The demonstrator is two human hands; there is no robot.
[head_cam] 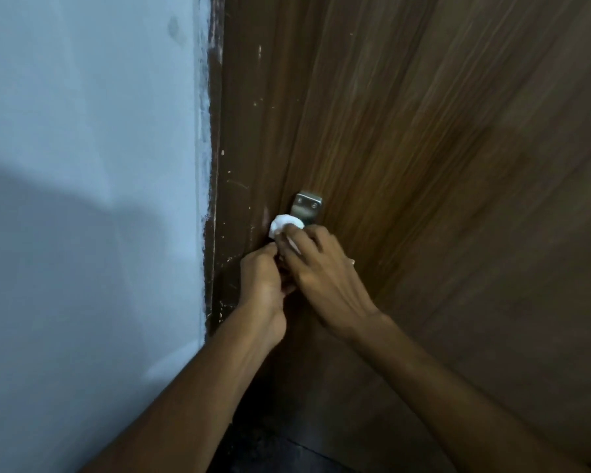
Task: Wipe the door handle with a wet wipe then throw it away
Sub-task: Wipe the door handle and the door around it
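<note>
A silver metal door handle (306, 206) is screwed to the brown wooden door (406, 138); only its top plate and upper bend show. A bunched white wet wipe (285, 225) presses against the handle just below the plate. My right hand (325, 274) grips the wipe with its fingers curled over it. My left hand (265, 281) sits just below and to the left, fingers closed, touching the wipe's lower edge and the right hand. The handle's lower part is hidden behind both hands.
A pale blue wall (82, 199) fills the left side and meets the scuffed dark door frame (215, 199). Dark floor (280, 448) shows at the bottom between my forearms.
</note>
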